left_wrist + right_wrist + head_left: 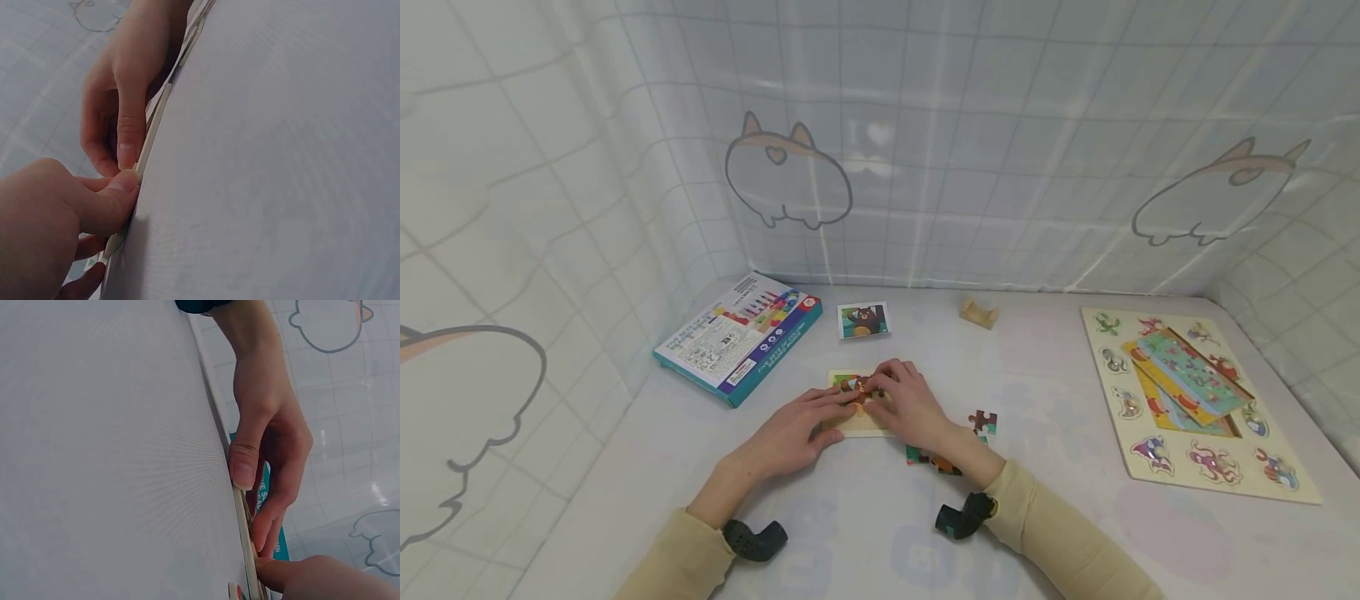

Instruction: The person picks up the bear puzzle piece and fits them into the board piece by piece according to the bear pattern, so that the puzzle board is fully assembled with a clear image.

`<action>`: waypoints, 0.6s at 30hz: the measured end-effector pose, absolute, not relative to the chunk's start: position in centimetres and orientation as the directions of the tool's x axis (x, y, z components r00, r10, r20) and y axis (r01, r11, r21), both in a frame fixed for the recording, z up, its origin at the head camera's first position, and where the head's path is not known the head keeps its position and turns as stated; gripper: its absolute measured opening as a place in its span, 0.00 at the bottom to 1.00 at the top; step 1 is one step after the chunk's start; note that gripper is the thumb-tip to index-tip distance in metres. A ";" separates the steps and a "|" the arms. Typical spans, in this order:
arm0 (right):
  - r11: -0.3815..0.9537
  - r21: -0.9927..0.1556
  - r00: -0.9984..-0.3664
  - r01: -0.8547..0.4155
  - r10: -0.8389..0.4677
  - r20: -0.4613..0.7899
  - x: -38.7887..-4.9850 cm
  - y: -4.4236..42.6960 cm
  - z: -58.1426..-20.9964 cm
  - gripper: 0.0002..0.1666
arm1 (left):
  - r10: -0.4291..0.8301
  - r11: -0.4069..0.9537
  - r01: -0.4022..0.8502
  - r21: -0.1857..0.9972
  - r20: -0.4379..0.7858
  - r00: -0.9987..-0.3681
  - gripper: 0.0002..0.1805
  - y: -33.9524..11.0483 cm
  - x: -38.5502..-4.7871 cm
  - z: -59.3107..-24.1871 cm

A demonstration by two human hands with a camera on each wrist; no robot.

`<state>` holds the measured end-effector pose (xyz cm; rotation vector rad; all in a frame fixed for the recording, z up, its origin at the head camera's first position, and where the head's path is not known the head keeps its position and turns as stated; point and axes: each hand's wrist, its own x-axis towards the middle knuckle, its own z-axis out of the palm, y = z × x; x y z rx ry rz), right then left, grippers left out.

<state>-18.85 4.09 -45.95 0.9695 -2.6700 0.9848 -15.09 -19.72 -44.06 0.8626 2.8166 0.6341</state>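
Note:
A small wooden jigsaw board (859, 432) with a bear picture lies flat on the table, partly hidden by both hands. My left hand (792, 432) rests its outstretched fingers on the picture, its thumb by the near left corner. From the right, my right hand (912, 406) bends its fingers and thumb over the picture and appears to pinch a puzzle piece there; the fingers mostly hide it. In the left wrist view, the right thumb (127, 150) comes down at the board's edge (156, 119). Loose jigsaw pieces (982, 421) lie beside the right forearm, some partly covered by it.
Behind the board stands a bear picture card (863, 321). A boxed bead set (741, 337) lies back left, and a small wooden holder (979, 314) sits at the back. At right, a large animal peg board (1112, 417) carries two colourful boards (1195, 375).

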 end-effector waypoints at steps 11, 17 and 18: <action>0.576 -0.569 -0.802 -0.586 -0.514 0.305 -18.8 4.0 -45.8 0.10 | 0.593 0.741 0.548 0.389 0.004 -0.805 0.28 -19.6 -15.3 -44.2; 0.563 -0.575 -0.797 -0.593 -0.516 0.315 -18.7 3.9 -45.7 0.09 | 0.609 0.727 0.563 0.393 0.010 -0.793 0.28 -19.3 -15.2 -44.2; 0.564 -0.574 -0.796 -0.593 -0.516 0.316 -18.7 4.0 -45.7 0.09 | 0.607 0.728 0.559 0.397 0.006 -0.795 0.28 -19.3 -15.2 -44.2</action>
